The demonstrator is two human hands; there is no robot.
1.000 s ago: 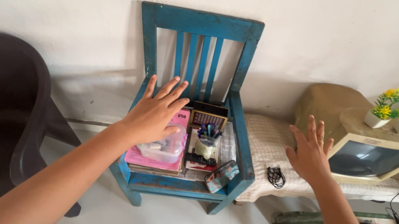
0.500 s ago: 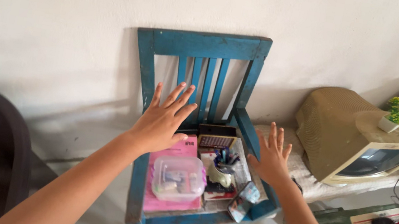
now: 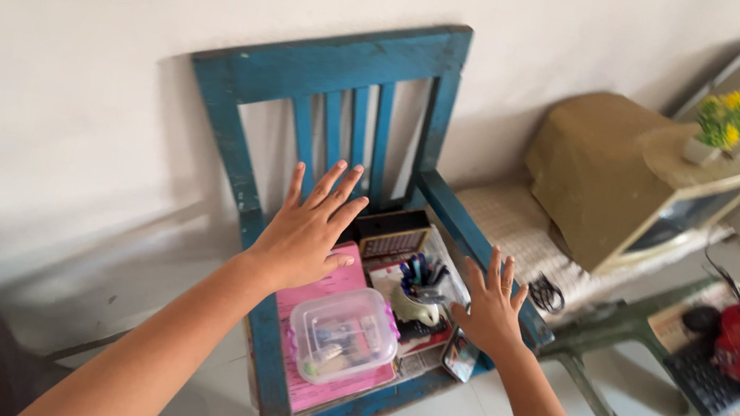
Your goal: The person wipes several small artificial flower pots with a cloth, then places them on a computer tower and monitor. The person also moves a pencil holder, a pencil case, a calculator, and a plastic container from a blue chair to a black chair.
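1. risk first: the blue wooden chair (image 3: 351, 76) has a seat crowded with loose things, and both hands hover over it with fingers spread, so a careless sweep could, by my judgement, knock something off the front edge.
2. the pen cup (image 3: 416, 297) looks the likeliest to tip; it stands upright full of pens, right between the two hands, and a brush from either wrist would be enough.
3. the small patterned pouch (image 3: 461, 355) leans at the seat's front right corner, partly over the edge, just below the right hand (image 3: 493, 307); a nudge there might drop it to the floor.
4. the left hand (image 3: 305, 232) is open and flat, holding nothing, over the back left of the seat, above the far end of the pink book (image 3: 332, 385).
5. the right hand is also open and empty, fingers fanned, over the seat's right rail beside the pen cup.
6. the clear plastic box (image 3: 342, 334) sits on the pink book near the front, just below and right of the left hand, apart from it.
7. i cannot tell whether either palm touches anything beneath it.
8. off to the right, an old monitor (image 3: 626, 184) with small flower pots (image 3: 731, 146) rests on a low bench.
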